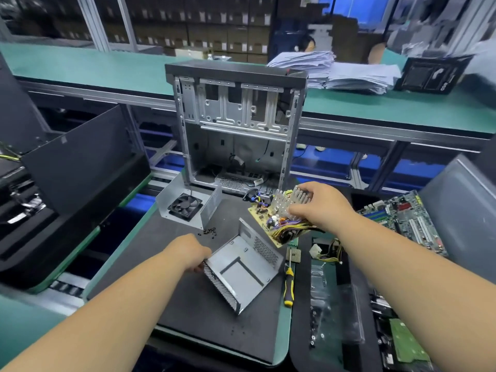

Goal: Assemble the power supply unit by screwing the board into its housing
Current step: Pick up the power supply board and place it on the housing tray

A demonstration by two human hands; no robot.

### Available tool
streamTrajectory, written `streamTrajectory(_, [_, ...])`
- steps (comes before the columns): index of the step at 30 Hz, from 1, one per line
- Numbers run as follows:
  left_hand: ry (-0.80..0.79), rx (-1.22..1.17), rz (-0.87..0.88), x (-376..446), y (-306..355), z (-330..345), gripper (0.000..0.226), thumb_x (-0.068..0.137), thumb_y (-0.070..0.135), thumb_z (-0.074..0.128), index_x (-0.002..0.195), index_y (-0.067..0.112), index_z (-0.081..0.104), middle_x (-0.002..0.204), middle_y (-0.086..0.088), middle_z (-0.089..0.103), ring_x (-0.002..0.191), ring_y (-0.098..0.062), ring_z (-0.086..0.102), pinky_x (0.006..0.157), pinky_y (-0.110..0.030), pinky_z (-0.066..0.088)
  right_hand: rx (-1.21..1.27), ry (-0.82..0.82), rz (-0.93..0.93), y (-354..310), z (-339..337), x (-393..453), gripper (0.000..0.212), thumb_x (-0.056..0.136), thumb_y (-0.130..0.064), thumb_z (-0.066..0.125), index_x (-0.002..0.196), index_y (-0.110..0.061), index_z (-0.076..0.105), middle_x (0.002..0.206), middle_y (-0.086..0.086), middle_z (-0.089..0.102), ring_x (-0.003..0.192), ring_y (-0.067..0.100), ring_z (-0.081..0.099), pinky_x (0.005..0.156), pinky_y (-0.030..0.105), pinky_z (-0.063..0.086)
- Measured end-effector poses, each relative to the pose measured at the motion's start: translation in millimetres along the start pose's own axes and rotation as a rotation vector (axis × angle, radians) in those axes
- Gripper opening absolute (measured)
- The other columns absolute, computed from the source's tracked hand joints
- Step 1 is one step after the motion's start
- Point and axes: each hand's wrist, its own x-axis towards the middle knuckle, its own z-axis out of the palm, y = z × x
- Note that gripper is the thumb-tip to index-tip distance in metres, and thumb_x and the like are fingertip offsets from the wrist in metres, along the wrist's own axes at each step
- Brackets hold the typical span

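Both hands are busy: the left hand [192, 252] grips the near corner of the housing [243, 267] on the desk [188, 304], the right hand [319, 204] holds the board [271, 221] tilted just above it. Best lowered flat, its holes over the standoffs and its wires kept free, before reaching for the screwdriver [289, 283].

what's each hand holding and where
Right hand grips the board by its heatsinks; left hand holds the housing at its left corner.

Yellow-and-black screwdriver [289, 284], grey housing [243, 267]
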Motion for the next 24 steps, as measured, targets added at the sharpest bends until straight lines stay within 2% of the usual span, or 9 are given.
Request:
streamTrajectory(2, [0.011, 0.028, 0.059, 5.7, 5.6, -0.9, 0.012, 0.075, 0.012, 0.054, 0.071, 0.004, 0.061, 0.073, -0.017, 0.072, 0.079, -0.036, 0.072, 0.079, -0.043, 0.058, -0.017, 0.001, -0.021, -0.4, -2.3, -0.6, 0.076, 0.066, -0.041, 0.076, 0.138, -0.033, 0.053, 0.134, -0.003, 0.059, 0.115, 0.017, 0.057, 0.081, 0.029, 0.044])
streamTrajectory(5, [0.016, 0.102, 0.139, 17.9, 12.5, -5.7, 0.02, 0.081, 0.012, 0.057, 0.095, -0.001, 0.061, 0.094, -0.019, 0.072, 0.091, -0.034, 0.07, 0.083, -0.045, 0.058, -0.023, -0.01, -0.04, -3.5, -3.6, -2.8, 0.079, 0.063, -0.043, 0.079, 0.137, -0.036, 0.054, 0.132, -0.006, 0.059, 0.108, 0.014, 0.057, 0.078, 0.027, 0.042])
streamTrajectory(8, [-0.016, 0.18, 0.221, 32.6, 17.6, -12.1, 0.024, 0.077, 0.014, 0.056, 0.101, 0.008, 0.055, 0.09, -0.015, 0.073, 0.087, -0.032, 0.071, 0.081, -0.043, 0.058, -0.027, -0.025, -0.047, -8.0, -2.1, -5.0, 0.081, 0.059, -0.046, 0.083, 0.134, -0.037, 0.056, 0.124, -0.01, 0.061, 0.1, 0.011, 0.058, 0.076, 0.024, 0.042])
streamTrajectory(11, [-0.063, 0.274, 0.312, 47.4, 24.0, -17.6, 0.018, 0.079, 0.021, 0.056, 0.097, 0.019, 0.052, 0.09, -0.006, 0.071, 0.085, -0.026, 0.07, 0.071, -0.033, 0.054, -0.1, -0.04, -0.05, -12.9, 0.8, -6.0, 0.078, 0.065, -0.045, 0.083, 0.137, -0.038, 0.054, 0.132, -0.01, 0.058, 0.109, 0.011, 0.056, 0.084, 0.025, 0.042])
streamTrajectory(15, [-0.12, 0.417, 0.464, 67.7, 35.6, -21.8, 0.019, 0.086, 0.03, 0.057, 0.104, 0.025, 0.051, 0.097, 0.003, 0.067, 0.085, -0.019, 0.064, 0.065, -0.028, 0.049, -0.167, -0.07, -0.06, -17.6, 2.6, -11.5, 0.078, 0.067, -0.045, 0.083, 0.139, -0.038, 0.051, 0.136, -0.011, 0.055, 0.12, 0.012, 0.052, 0.093, 0.027, 0.041])
streamTrajectory(19, [-0.188, 0.496, 0.587, 84.0, 49.4, -21.2, 0.022, 0.088, 0.027, 0.056, 0.109, 0.023, 0.05, 0.096, 0.002, 0.065, 0.089, -0.021, 0.061, 0.079, -0.033, 0.049, -0.219, -0.131, -0.061, -20.2, 5.3, -17.4, 0.08, 0.069, -0.05, 0.081, 0.142, -0.042, 0.047, 0.129, -0.013, 0.054, 0.12, 0.011, 0.047, 0.096, 0.029, 0.04])
streamTrajectory(24, [-0.223, 0.595, 0.676, 100.3, 63.7, -23.1, 0.024, 0.088, 0.025, 0.054, 0.111, 0.022, 0.049, 0.092, 0.003, 0.058, 0.084, -0.022, 0.056, 0.07, -0.03, 0.043, -0.26, -0.144, -0.015, -23.7, 11.1, -22.2, 0.08, 0.071, -0.048, 0.08, 0.142, -0.043, 0.046, 0.117, -0.017, 0.05, 0.114, 0.007, 0.044, 0.089, 0.025, 0.035])
